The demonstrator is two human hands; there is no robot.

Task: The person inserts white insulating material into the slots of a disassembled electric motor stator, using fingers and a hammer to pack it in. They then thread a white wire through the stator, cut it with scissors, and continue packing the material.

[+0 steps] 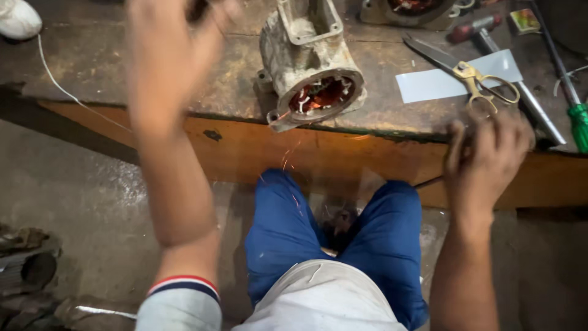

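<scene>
A worn workbench [153,79] is seen, with a motor stator housing [309,64] lying between both hands, copper windings exposed, some strands already trailing loose. The left hand [168,55] is blurred; its grip cannot be told. The right hand [487,153] is curled at the bench edge, empty, just below yellow-handled scissors [471,76].

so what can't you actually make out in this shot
- Left hand, head view: smeared by motion blur; fingers and anything they might hold cannot be told.
- Right hand, head view: fingers curl over the bench edge, hiding what they touch.
- Motor housing: copper windings in the bore too small to judge.
- Second housing: cut off by the top edge.
- Green-handled screwdriver: handle cut off at the right edge.
- Scissors: tips partly blurred.
</scene>
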